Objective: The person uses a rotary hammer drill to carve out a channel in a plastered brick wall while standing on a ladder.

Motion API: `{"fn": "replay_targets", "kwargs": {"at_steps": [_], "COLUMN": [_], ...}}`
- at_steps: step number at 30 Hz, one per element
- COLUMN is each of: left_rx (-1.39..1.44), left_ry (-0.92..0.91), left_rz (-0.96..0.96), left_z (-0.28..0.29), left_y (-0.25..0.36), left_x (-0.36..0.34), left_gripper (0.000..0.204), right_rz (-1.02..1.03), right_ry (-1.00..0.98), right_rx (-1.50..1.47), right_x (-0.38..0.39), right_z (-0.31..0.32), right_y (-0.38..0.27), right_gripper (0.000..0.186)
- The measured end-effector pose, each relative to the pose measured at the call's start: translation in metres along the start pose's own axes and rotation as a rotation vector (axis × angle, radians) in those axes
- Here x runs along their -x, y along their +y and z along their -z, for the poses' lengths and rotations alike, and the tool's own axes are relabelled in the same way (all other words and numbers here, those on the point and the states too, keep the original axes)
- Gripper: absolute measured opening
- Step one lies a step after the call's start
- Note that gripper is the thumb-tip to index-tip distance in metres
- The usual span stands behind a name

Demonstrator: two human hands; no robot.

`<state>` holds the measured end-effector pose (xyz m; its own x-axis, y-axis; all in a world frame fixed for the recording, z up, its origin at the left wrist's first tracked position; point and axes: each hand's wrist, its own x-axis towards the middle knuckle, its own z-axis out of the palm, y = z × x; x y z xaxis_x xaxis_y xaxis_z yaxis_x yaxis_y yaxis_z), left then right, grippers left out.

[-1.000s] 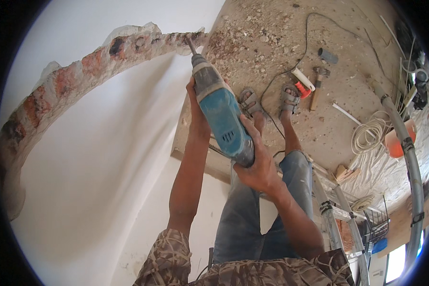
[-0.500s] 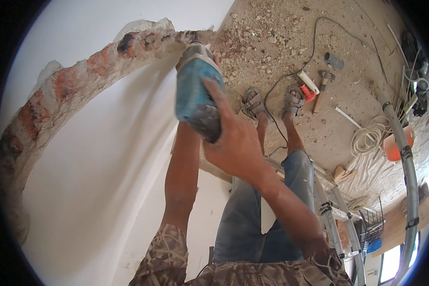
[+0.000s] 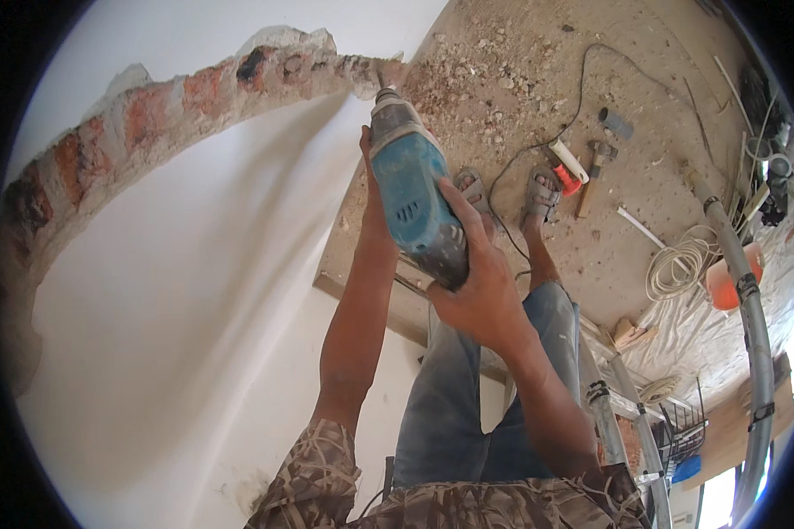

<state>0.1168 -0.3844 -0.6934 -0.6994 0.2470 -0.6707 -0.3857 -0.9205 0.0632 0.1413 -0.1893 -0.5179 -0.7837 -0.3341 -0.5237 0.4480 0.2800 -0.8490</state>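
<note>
A teal rotary hammer drill with a dark rear handle slants up toward the wall. My right hand is closed round that rear handle, its index finger stretched along the side. On the left side near the front, my left hand supports the drill; most of its fingers are hidden behind the body. The thin bit points at the end of a rough chiselled channel, where red brick and grey mortar are laid bare in the white wall. Whether the tip touches the channel, I cannot tell.
Rubble covers the floor beside the wall. A dark power cable loops near my sandalled feet. Close by lie a hammer, a grey pipe piece and a white-and-red tool. Metal ladder rails and coiled cable are at right.
The drill has shifted right and a little back from the channel, with both hands moving along on it. Its bit now shows. The view has also shifted slightly.
</note>
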Motion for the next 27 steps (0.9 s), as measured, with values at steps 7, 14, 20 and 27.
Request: {"fn": "replay_targets", "kwargs": {"at_steps": [7, 14, 20, 27], "left_rx": [0.024, 0.036, 0.236, 0.34], "left_ry": [-0.024, -0.094, -0.24, 0.018], "left_rz": [-0.036, 0.037, 0.024, -0.068], "left_z": [-0.003, -0.003, -0.023, -0.035], "left_y": [0.001, 0.035, 0.021, 0.043], "left_x": [0.018, 0.007, 0.002, 0.01], "left_gripper": [0.08, 0.068, 0.058, 0.071], "right_rz": [0.169, 0.045, 0.048, 0.025], "right_ry": [0.059, 0.049, 0.049, -0.002], "right_rx": [0.011, -0.098, -0.063, -0.011], "right_x": [0.027, 0.0, -0.021, -0.046], "right_z": [-0.005, -0.021, -0.021, -0.024], "right_y": [0.0, -0.025, -0.033, -0.066], "right_gripper": [0.1, 0.093, 0.092, 0.088]}}
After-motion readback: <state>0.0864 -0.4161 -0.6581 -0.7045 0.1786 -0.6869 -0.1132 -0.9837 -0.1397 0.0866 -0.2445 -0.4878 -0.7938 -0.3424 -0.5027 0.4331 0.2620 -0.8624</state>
